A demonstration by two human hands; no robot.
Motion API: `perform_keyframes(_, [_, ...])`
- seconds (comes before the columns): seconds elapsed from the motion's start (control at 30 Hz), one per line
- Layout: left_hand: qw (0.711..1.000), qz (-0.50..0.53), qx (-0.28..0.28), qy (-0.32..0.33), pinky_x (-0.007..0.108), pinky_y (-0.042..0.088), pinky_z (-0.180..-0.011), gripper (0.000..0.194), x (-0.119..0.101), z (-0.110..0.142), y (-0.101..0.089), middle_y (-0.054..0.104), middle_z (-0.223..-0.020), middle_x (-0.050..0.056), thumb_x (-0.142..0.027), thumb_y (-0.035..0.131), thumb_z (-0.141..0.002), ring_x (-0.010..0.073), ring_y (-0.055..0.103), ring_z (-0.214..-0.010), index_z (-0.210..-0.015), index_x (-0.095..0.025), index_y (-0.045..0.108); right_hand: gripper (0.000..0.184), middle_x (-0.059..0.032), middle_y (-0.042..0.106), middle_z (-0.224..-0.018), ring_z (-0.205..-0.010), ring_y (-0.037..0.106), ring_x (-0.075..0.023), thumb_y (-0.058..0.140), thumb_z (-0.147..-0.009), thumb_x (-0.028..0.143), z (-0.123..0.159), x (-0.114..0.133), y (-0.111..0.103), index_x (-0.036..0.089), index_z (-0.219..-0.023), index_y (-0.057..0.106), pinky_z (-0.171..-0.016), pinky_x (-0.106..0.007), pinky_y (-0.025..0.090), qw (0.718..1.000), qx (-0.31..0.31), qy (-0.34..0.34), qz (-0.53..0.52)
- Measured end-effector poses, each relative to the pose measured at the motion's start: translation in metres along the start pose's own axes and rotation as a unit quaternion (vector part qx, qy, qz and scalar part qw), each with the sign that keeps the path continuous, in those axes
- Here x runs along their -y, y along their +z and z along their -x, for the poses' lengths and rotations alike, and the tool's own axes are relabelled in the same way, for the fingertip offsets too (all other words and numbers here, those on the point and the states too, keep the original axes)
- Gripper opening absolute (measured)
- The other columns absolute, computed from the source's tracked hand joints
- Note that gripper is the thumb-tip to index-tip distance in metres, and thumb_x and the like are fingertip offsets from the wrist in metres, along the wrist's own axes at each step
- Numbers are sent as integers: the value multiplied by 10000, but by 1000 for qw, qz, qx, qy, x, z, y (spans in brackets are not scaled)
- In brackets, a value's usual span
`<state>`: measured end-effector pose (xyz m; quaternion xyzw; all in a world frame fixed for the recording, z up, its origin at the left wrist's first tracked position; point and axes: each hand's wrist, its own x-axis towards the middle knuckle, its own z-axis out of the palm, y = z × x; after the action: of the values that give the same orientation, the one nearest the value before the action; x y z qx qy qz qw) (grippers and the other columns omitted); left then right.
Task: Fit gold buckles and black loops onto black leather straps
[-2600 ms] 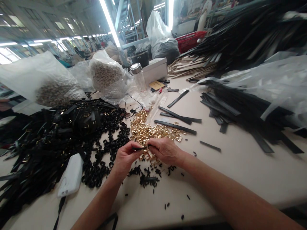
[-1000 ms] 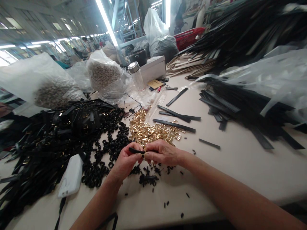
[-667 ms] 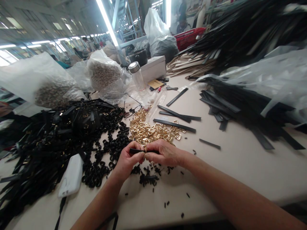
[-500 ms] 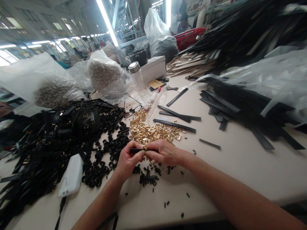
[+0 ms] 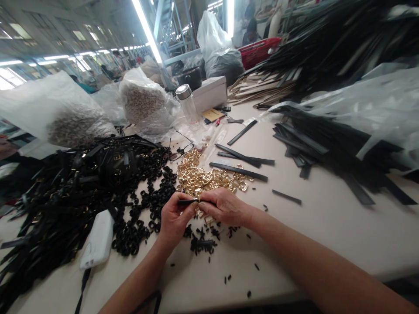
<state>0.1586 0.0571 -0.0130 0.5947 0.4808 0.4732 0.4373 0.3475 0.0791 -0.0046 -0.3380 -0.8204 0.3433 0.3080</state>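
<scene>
Between my two hands stretches a black strap point(image 5: 187, 202), with a bit of gold metal, seemingly a buckle, at its middle where my fingertips meet. My left hand point(image 5: 175, 216) is closed on the strap's left part. Thumb and fingers of my right hand point(image 5: 225, 208) pinch it from the other side, covering most of that end. Just beyond the hands spreads a heap of gold buckles point(image 5: 204, 176). Small black loops point(image 5: 160, 187) are piled to the left. Below my hands lie short black scraps point(image 5: 202, 244) on the table.
Several black strips point(image 5: 238, 171) rest on the table point(image 5: 314, 235) to the right, near a larger stack under plastic point(image 5: 376, 100). Finished-looking buckled straps point(image 5: 65, 192) are heaped left, beside a white power bank point(image 5: 97, 239). Eyeglasses point(image 5: 180, 151) and a glass bottle point(image 5: 187, 102) stand farther back.
Both hands have shifted very slightly upward in the view, and the strap between them has tilted a little. My hands keep their hold on it.
</scene>
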Motion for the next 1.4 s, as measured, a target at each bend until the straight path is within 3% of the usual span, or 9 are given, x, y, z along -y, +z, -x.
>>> perform_keyframes(0.17, [998, 54, 9, 16, 236, 490, -581, 187, -1, 0, -3, 655, -694, 1, -355, 685, -823, 120, 592, -586, -863, -173, 666, 217, 25, 549, -637, -573, 451, -85, 511, -919, 228, 0, -1, -1, 157, -737, 605, -566, -206, 286, 1000, -14, 0, -1])
perform_keyframes(0.4, [981, 185, 9, -59, 269, 466, -547, 547, -2, -4, -3, 651, -662, 60, -605, 468, -884, 151, 577, -573, -821, -122, 717, 231, 21, 543, -649, -589, 456, -89, 510, -926, 254, 1, -1, -2, 153, -736, 593, -575, -205, 292, 1000, -28, 8, 0])
perform_keyframes(0.53, [985, 152, 27, -78, 229, 440, -559, 252, -3, -5, -1, 621, -669, 9, -394, 700, -803, 107, 537, -570, -733, -153, 674, 229, 19, 558, -653, -588, 473, -90, 504, -931, 246, 1, 0, -2, 156, -753, 616, -581, -204, 303, 1000, -14, 4, 11])
perform_keyframes(0.67, [984, 149, 33, -96, 215, 455, -568, 185, -1, -5, -1, 630, -805, -3, -330, 744, -764, 84, 545, -590, -771, -171, 648, 232, -5, 628, -701, -613, 527, -99, 501, -946, 268, 1, 1, -2, 155, -826, 664, -588, -205, 328, 1000, 7, 9, 5])
perform_keyframes(0.83, [979, 131, 66, -140, 210, 483, -588, 341, -1, -7, -2, 664, -896, 22, -320, 776, -724, 106, 584, -667, -1019, -184, 673, 218, 1, 646, -715, -627, 543, -101, 504, -940, 239, 0, -1, -2, 168, -814, 667, -607, -206, 344, 1000, 17, -9, 17])
perform_keyframes(0.93, [976, 125, 88, -153, 207, 470, -566, 293, -2, -8, -2, 666, -835, 24, -317, 781, -717, 101, 569, -627, -944, -156, 690, 222, 4, 632, -692, -607, 526, -96, 509, -937, 236, 0, -2, -1, 161, -779, 645, -591, -204, 329, 999, 19, 2, 34])
perform_keyframes(1.17, [985, 90, 67, -134, 221, 448, -569, 218, -4, -8, -4, 600, -635, -16, -333, 773, -730, 99, 522, -562, -758, -146, 664, 273, -3, 605, -683, -593, 488, -98, 502, -946, 297, 1, -3, 1, 155, -736, 601, -571, -211, 290, 997, 16, 12, 68])
perform_keyframes(1.4, [985, 104, 57, -127, 216, 452, -563, 216, -5, -10, -7, 612, -645, -19, -343, 761, -744, 99, 545, -565, -777, -160, 651, 237, 8, 588, -641, -562, 447, -96, 519, -927, 282, 1, 0, -6, 166, -749, 623, -558, -226, 254, 996, -13, 8, 91])
